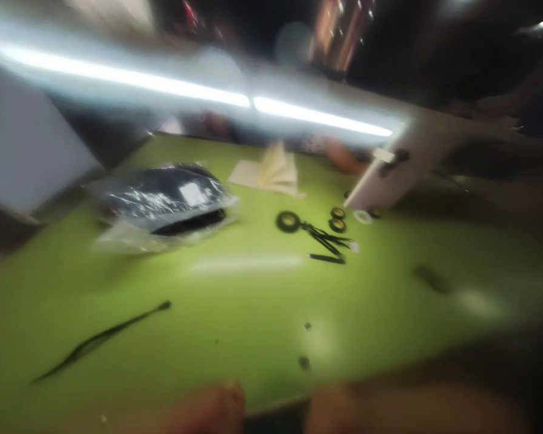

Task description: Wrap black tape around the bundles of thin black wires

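Observation:
At the bottom edge, left of centre, my left hand (212, 410) is blurred and partly cut off, with its fingers too smeared to read. My right hand (335, 410) is at the bottom edge right of centre, also blurred. Two small dark pieces (304, 363) lie on the green table (235, 301) just beyond the hands. A thin black strap (104, 334) stretches across the left front. Near the middle are a black roll (288, 221) and a bundle of black cords (326, 238).
A clear plastic bag with dark contents (172, 196) lies at the left back. Behind are an open booklet (276, 172), small rolls (337, 225), a white ring (362, 217) and an upright panel (389, 175). Another person's hand (344, 158) shows beyond a bright light bar (131, 77).

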Motion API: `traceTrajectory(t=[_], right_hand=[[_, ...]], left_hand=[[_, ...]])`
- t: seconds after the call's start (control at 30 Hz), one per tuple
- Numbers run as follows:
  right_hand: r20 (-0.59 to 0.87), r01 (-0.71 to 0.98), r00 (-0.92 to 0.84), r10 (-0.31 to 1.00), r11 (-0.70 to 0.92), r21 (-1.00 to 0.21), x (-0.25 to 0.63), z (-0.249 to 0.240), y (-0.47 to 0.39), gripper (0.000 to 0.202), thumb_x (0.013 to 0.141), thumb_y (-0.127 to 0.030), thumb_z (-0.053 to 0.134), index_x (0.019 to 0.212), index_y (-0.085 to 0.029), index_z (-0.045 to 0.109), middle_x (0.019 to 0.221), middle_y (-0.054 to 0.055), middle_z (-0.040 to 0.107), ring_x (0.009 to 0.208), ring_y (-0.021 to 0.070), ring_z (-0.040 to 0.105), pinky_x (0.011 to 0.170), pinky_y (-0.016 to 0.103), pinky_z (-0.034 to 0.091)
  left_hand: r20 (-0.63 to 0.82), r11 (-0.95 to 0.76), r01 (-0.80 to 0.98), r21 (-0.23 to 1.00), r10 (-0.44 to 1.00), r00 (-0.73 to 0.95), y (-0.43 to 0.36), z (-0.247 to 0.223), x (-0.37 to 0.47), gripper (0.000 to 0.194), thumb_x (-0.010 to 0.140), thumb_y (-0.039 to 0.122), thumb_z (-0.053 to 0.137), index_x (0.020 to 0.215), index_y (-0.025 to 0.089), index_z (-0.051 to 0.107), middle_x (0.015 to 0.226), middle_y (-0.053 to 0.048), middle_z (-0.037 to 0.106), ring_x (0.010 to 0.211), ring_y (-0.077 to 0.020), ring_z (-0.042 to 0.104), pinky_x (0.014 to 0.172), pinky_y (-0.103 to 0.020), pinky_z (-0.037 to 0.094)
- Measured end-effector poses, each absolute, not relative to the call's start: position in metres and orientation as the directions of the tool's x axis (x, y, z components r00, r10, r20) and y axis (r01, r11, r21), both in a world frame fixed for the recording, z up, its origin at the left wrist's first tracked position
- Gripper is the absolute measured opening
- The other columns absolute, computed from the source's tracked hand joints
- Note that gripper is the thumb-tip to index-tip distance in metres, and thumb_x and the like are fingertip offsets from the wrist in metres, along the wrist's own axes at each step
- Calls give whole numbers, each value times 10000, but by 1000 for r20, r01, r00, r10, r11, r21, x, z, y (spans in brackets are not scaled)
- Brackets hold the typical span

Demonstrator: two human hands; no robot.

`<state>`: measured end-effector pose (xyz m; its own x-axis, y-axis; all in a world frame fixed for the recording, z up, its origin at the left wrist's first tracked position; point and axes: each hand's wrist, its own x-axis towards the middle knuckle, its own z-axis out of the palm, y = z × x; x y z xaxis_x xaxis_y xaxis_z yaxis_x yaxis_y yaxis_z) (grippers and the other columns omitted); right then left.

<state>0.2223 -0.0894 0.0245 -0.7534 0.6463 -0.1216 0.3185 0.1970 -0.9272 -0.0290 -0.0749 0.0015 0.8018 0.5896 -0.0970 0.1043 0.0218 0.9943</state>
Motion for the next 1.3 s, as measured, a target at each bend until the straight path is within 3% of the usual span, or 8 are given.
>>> traceTrajectory(t=[0.13, 0.27, 0.4, 0.63, 0.93, 1.1, 1.2, 1.3], right_hand=[[-116, 291, -557, 822, 63, -955, 221, 16, -47, 390, 946, -475, 347, 855, -187, 593, 608, -33, 443, 508, 90, 379, 481, 229, 332], [-180, 26, -143, 973, -178, -984, 222, 5, 9, 345, 868, -468, 527, 999, -164, 620, 607, -57, 385, 488, 65, 282, 434, 206, 219], [-236, -101, -182, 954, -257, -961, 218, -5, 29, 392, 808, -421, 589, 1073, -136, 626, 643, -38, 444, 507, 63, 284, 434, 205, 214], [-224, -22, -303, 926, -242, -970, 191, -3, 24, 443, 816, -346, 500, 1182, -112, 585, 635, -20, 513, 517, 72, 326, 454, 213, 220], [-212, 221, -349, 913, -140, -965, 173, -10, 29, 379, 713, -229, 479, 1049, -168, 645, 693, -24, 515, 547, 80, 368, 480, 229, 274], [-62, 344, -277, 959, 38, -938, 173, -14, 35, 487, 730, -246, 465, 1188, -173, 615, 751, -6, 579, 667, 127, 480, 620, 269, 396], [-19, 304, -271, 962, 67, -950, 177, -14, 36, 586, 689, -211, 469, 1264, -162, 571, 768, -1, 597, 708, 136, 514, 670, 282, 420], [-127, 264, -272, 954, -53, -963, 180, -10, 33, 688, 666, -181, 449, 1351, -133, 486, 747, -7, 601, 600, 106, 459, 578, 257, 395]], left_hand=[[-164, 69, 167, 984, 723, 671, -42, 3, -20, 352, 809, 519, 576, 708, 192, 657, 621, 2, 546, 578, -122, 460, 550, -222, 383], [-279, 282, 18, 959, 932, 231, -7, -19, 3, 376, 796, 493, 613, 833, 126, 687, 587, 15, 494, 512, -97, 395, 496, -213, 313], [-272, 301, -177, 937, 947, 170, 3, -27, 18, 364, 749, 392, 692, 990, 120, 694, 682, -7, 574, 566, -93, 440, 537, -208, 333], [-217, 245, -191, 950, 963, 157, 5, -20, 14, 323, 766, 359, 674, 980, 121, 722, 591, 10, 552, 567, -104, 467, 583, -231, 361], [-48, 46, 227, 973, 999, 4, 18, -22, -9, 376, 831, 443, 553, 962, 138, 730, 765, -52, 691, 740, -182, 597, 694, -269, 431], [66, -58, 702, 710, 998, 16, 32, -36, 2, 487, 803, 538, 555, 1105, 179, 687, 1006, -110, 695, 895, -265, 613, 841, -382, 442], [192, -211, 693, 690, 976, 106, 34, -40, 10, 420, 837, 372, 535, 1203, 191, 629, 1079, -112, 665, 993, -263, 591, 903, -406, 436], [270, -259, 475, 841, 962, 47, 30, -35, 8, 329, 824, 254, 539, 1112, 168, 672, 1078, -104, 669, 998, -225, 594, 903, -357, 450]])
